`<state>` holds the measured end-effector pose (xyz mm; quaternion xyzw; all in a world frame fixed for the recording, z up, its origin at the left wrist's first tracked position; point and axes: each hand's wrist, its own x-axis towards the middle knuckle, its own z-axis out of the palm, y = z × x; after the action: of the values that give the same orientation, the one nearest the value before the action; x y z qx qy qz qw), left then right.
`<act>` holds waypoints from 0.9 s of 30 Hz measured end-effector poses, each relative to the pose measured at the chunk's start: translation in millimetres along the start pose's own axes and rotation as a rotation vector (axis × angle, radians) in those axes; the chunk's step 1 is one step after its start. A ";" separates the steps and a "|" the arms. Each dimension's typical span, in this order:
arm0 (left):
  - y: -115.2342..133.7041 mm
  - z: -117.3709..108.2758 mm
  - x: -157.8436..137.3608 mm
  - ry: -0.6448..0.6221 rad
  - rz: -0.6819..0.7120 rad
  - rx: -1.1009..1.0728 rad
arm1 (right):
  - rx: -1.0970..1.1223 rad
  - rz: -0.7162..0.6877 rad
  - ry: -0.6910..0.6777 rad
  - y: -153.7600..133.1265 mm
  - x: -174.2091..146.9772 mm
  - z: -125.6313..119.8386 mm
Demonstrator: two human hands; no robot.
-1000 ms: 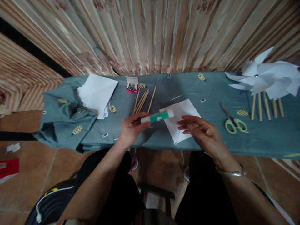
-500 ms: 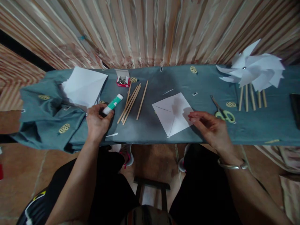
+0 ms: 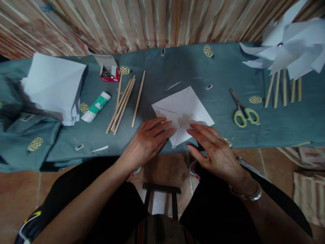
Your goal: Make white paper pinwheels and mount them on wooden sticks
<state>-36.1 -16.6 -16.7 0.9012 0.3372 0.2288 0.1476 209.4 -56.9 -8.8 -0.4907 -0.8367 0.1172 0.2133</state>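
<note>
A white square of paper (image 3: 189, 105), with slits running in from its corners, lies on the cloth in front of me. My left hand (image 3: 152, 139) rests at its lower left edge, fingers stretched out over the paper. On the lower right side, my right hand (image 3: 212, 147) has its fingers extended onto the sheet and the thumb apart. Neither hand grips anything. To the left, a green and white glue stick (image 3: 96, 106) lies on its side beside several thin wooden sticks (image 3: 123, 105).
A stack of white paper (image 3: 54, 84) lies at the left. Behind the sticks is an open red box (image 3: 110, 74) of small metal pieces. Green-handled scissors (image 3: 242, 112) lie right of the paper, near several white paper pinwheels (image 3: 286, 47) on sticks. Paper scraps (image 3: 99, 149) dot the cloth.
My left hand has let go of the glue stick, now lying on the cloth, and moved right to the paper. My right hand has shifted onto the paper's lower right side. The view has tilted down.
</note>
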 end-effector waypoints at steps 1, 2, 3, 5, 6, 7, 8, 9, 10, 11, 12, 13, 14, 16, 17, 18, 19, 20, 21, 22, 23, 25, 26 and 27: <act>-2.5 0.4 1.4 -0.025 0.000 -0.011 | 0.003 0.011 -0.011 1.1 -0.6 1.1; -5.0 0.0 2.6 -0.052 -0.003 -0.019 | 0.007 0.021 -0.020 1.9 -1.0 2.2; -7.2 -0.9 3.7 -0.076 -0.007 -0.026 | 0.011 0.034 -0.028 2.5 -1.3 3.2; -10.4 -2.0 5.5 -0.105 -0.015 -0.040 | 0.019 0.048 -0.034 3.0 -1.4 4.4; -11.4 -1.8 6.1 -0.102 -0.016 -0.046 | 0.023 0.048 -0.034 3.1 -1.3 4.6; -12.2 -1.1 6.5 -0.092 -0.014 -0.052 | 0.027 0.046 -0.033 3.2 -1.1 4.5; -12.9 0.0 6.7 -0.078 -0.011 -0.053 | 0.029 0.039 -0.030 3.4 -0.8 4.1; -13.6 1.4 6.6 -0.064 -0.005 -0.052 | 0.028 0.033 -0.032 3.6 -0.4 3.5; -14.3 2.8 6.4 -0.050 0.003 -0.049 | 0.026 0.029 -0.034 3.8 0.0 3.0; -15.0 4.2 6.2 -0.040 0.009 -0.046 | 0.022 0.026 -0.036 4.1 0.4 2.4; -15.6 5.4 6.0 -0.034 0.010 -0.045 | 0.018 0.025 -0.035 4.2 0.8 2.1; -16.0 6.3 6.0 -0.028 0.008 -0.045 | 0.017 0.026 -0.033 4.3 1.4 1.9; -16.2 7.0 6.3 -0.022 0.003 -0.046 | 0.019 0.029 -0.029 4.3 2.0 1.8; -15.9 7.6 7.6 -0.007 -0.011 -0.050 | 0.029 0.036 -0.018 3.7 3.5 2.1; -15.5 7.6 8.5 0.000 -0.019 -0.051 | 0.034 0.040 -0.012 3.3 4.4 2.4; -15.0 7.5 9.6 0.009 -0.027 -0.055 | 0.037 0.043 -0.006 2.8 5.4 2.6; -14.6 7.3 10.8 0.019 -0.037 -0.064 | 0.037 0.046 0.000 2.3 6.5 2.7; -14.2 7.2 12.0 0.028 -0.050 -0.078 | 0.033 0.048 0.004 1.9 7.6 2.8; -14.1 7.0 13.2 0.040 -0.062 -0.095 | 0.027 0.050 0.007 1.6 8.7 2.7; -14.3 6.9 14.4 0.054 -0.074 -0.116 | 0.021 0.051 0.006 1.4 9.7 2.5; -14.6 6.9 15.6 0.070 -0.083 -0.138 | 0.015 0.050 0.004 1.3 10.6 2.3; -15.6 6.9 18.3 0.097 -0.090 -0.187 | 0.006 0.047 0.001 1.5 12.3 1.7; -16.1 7.1 19.7 0.107 -0.092 -0.211 | 0.005 0.045 0.001 1.7 13.1 1.4; -16.5 7.2 21.1 0.114 -0.095 -0.233 | 0.005 0.043 0.002 2.0 13.9 1.2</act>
<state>-27.2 8.9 -23.2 0.8465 0.3584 0.3102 0.2425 204.4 -43.9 -7.3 -0.5081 -0.8255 0.1232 0.2126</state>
